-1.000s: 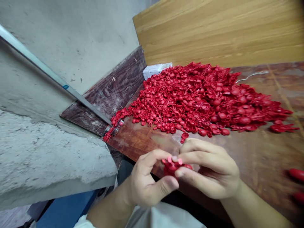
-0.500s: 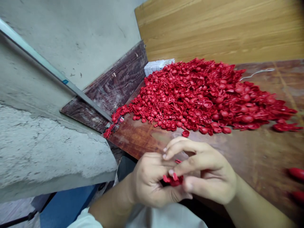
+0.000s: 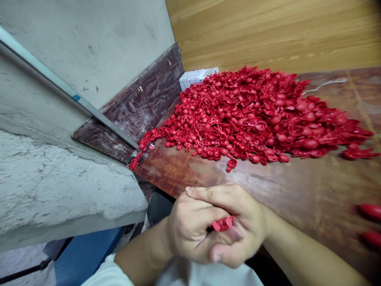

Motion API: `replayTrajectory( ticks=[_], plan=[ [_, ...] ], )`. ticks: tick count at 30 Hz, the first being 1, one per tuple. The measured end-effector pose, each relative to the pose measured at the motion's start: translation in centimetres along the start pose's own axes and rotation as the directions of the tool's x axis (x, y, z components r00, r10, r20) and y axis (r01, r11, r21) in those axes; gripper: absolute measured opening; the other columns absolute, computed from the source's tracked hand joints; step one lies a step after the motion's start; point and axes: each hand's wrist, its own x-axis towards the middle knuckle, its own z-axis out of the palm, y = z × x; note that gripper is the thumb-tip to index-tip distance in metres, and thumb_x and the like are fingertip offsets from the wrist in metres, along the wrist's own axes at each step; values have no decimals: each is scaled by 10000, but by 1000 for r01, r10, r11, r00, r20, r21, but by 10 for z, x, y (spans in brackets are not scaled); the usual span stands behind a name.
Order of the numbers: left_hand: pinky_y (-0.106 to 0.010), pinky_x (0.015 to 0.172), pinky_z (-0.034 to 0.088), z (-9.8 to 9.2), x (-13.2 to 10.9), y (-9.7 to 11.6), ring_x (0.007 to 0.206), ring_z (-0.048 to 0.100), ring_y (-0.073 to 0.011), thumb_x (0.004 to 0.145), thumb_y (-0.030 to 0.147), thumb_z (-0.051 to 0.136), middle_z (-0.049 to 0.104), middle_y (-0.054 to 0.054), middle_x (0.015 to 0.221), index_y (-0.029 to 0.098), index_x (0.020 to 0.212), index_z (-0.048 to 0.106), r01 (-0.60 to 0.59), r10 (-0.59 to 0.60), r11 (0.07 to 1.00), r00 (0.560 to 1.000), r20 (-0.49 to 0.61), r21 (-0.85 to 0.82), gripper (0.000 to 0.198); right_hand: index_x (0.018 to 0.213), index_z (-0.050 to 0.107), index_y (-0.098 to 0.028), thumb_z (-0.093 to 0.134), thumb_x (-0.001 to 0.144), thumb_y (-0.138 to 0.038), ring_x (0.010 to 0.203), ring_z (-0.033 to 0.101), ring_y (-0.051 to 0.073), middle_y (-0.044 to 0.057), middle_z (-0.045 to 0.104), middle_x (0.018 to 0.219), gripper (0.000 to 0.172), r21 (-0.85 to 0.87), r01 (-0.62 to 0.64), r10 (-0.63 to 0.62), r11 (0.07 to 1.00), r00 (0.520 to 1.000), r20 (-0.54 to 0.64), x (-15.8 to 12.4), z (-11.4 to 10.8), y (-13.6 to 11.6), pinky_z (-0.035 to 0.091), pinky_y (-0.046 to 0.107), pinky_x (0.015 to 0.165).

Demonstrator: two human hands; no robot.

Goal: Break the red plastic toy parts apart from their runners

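In the head view, my left hand (image 3: 189, 228) is closed around a small red plastic piece (image 3: 222, 223), whose end with two round knobs sticks out between thumb and forefinger. My right hand (image 3: 241, 222) is clasped against it from the right, fingers laid over the back of my left hand and the thumb below the piece. Most of the piece is hidden inside the two hands. Beyond them spreads a big heap of red plastic parts (image 3: 247, 115), some cup-shaped, some with thin prongs. One loose red part (image 3: 231, 164) lies in front of the heap.
The heap rests on a brown wooden table (image 3: 297, 186). A white block-like stack (image 3: 195, 77) stands behind it, and a white cord (image 3: 324, 85) lies at the back right. Glasses (image 3: 146, 153) sit at the left corner. Two red oval parts (image 3: 370, 211) are at the right edge.
My right hand has moved left and closed over my left hand; its fingers were raised and apart before. The red piece's knobbed end now points out between the hands.
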Motion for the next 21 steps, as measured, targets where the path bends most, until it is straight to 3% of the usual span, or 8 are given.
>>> replayTrajectory(
  ticks=[5,9,11,13,15,17,18,21],
  plan=[
    [-260,753,584,0,1,0,716,706,-155,922,289,599,728,-56,738,168,793,692,66,-66,997,998,-20,-31,199,1448,471,-109,787,748,-505,994,758,250,171,744,1141,864,-28,-87,90,996,990,107,7,-10,-5,587,273,870],
    [-254,768,557,3,0,-11,769,691,-151,934,291,617,731,-64,811,148,856,705,254,-248,964,966,71,-77,185,1419,514,-122,817,593,-690,954,754,256,148,744,1133,1048,-132,-286,311,949,917,250,11,-42,-8,581,285,851],
    [-289,844,546,8,-4,-24,896,685,-179,955,312,587,726,-86,953,156,986,698,364,-362,931,929,74,-18,194,1407,537,-145,725,634,-769,972,744,260,134,741,1150,1010,-152,-377,399,914,902,161,3,-62,-7,580,314,868],
    [-342,912,524,14,-11,-41,1016,652,-212,973,312,542,692,-105,1084,170,1121,645,468,-476,877,877,62,107,229,1351,597,-159,534,860,-726,1064,714,261,147,725,1198,752,-136,-474,470,870,880,-62,-15,-80,-3,565,367,921],
    [-389,923,509,22,-19,-59,1028,629,-234,992,307,476,667,-117,1100,168,1152,595,509,-538,824,840,66,248,243,1256,653,-158,531,931,-619,972,735,235,138,757,1099,578,-95,-614,553,783,758,-346,-41,-92,6,597,350,819],
    [-406,896,506,31,-26,-75,1000,611,-247,999,315,432,651,-113,1044,167,1110,578,500,-562,789,822,91,357,235,1151,694,-150,602,917,-555,846,740,209,120,774,973,477,-54,-758,594,650,551,-587,-71,-98,19,596,299,711],
    [-411,898,500,36,-29,-82,1003,601,-252,999,327,429,646,-109,1035,171,1092,576,478,-557,786,822,114,391,233,1079,716,-142,638,890,-553,778,728,199,114,771,918,459,-48,-803,591,594,476,-652,-84,-100,26,588,287,673],
    [-436,891,480,53,-35,-94,971,582,-265,980,425,466,639,-97,981,174,1023,587,394,-515,790,843,158,469,282,820,715,-138,613,881,-585,541,626,156,68,703,658,463,-67,-884,566,463,352,-746,-114,-103,48,515,251,523]
  ],
)
